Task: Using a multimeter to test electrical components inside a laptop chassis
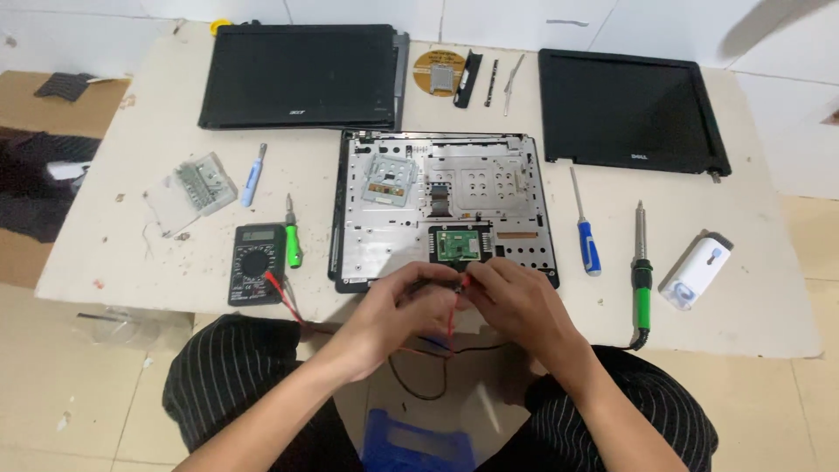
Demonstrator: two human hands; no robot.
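An opened laptop base (441, 188) lies on the low white table (114, 245), its silver inner frame bare, with a small green circuit board (461, 244) near its front edge. My left hand (404, 308) and my right hand (516, 301) meet just in front of that board, each pinching a thin probe. Red and black leads (437, 350) run from my hands down over my lap and back to a black multimeter (256, 262) at the left.
A closed black laptop (301, 74) and a black screen panel (629, 109) lie at the back. Around the table are a green screwdriver (293, 236), a blue screwdriver (587, 236), a green soldering iron (642, 275), a clear parts box (197, 188) and a white device (696, 269).
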